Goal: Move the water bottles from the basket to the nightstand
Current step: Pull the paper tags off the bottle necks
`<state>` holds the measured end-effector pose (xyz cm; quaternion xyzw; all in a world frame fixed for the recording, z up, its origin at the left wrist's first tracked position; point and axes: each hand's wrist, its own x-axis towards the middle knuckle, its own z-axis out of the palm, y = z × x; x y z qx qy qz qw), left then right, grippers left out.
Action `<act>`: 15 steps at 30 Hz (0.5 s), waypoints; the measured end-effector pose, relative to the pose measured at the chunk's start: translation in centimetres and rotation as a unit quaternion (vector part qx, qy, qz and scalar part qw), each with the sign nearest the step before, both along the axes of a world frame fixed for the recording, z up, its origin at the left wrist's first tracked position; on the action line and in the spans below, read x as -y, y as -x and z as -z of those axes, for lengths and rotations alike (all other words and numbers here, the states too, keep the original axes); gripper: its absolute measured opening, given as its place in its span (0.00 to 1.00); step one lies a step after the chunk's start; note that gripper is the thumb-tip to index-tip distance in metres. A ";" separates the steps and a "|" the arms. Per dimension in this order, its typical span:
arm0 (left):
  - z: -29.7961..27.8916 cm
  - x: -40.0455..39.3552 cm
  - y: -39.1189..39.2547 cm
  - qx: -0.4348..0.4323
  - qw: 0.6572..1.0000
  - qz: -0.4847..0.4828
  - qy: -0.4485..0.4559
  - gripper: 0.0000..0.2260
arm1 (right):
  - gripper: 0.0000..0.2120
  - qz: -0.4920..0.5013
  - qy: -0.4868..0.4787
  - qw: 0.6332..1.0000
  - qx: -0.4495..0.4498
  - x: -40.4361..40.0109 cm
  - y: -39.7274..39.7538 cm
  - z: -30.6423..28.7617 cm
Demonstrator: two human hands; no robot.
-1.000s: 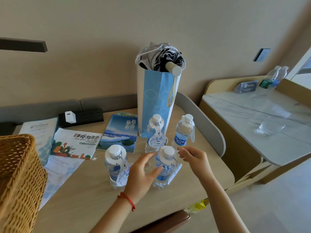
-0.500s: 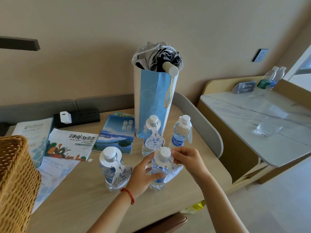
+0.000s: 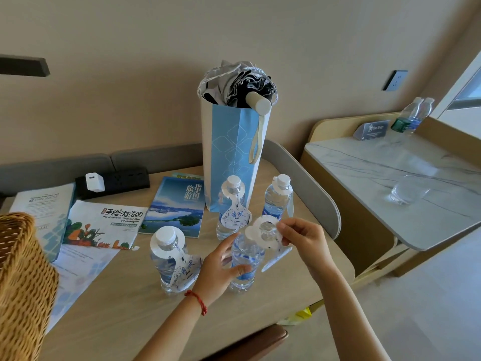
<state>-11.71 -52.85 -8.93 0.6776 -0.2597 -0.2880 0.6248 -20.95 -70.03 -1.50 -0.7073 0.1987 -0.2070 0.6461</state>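
My left grip (image 3: 223,267) wraps the body of the front water bottle (image 3: 244,264) standing on the table (image 3: 125,313), while my right grip (image 3: 302,241) pinches its paper neck tag (image 3: 265,230) near the cap. Three more bottles stand close by, in front of a blue paper bag (image 3: 231,157). The wicker basket (image 3: 23,285) sits at the left edge.

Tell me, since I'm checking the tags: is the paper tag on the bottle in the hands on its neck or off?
Off. The right hand holds the paper tag beside the cap, its ring clear of the neck, while the left hand grips the bottle.
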 end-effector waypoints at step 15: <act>0.5 0.0 0.1 0.009 1.000 -0.003 0.019 0.42 | 0.09 0.166 0.012 0.951 -0.262 5.3 1.0 11.8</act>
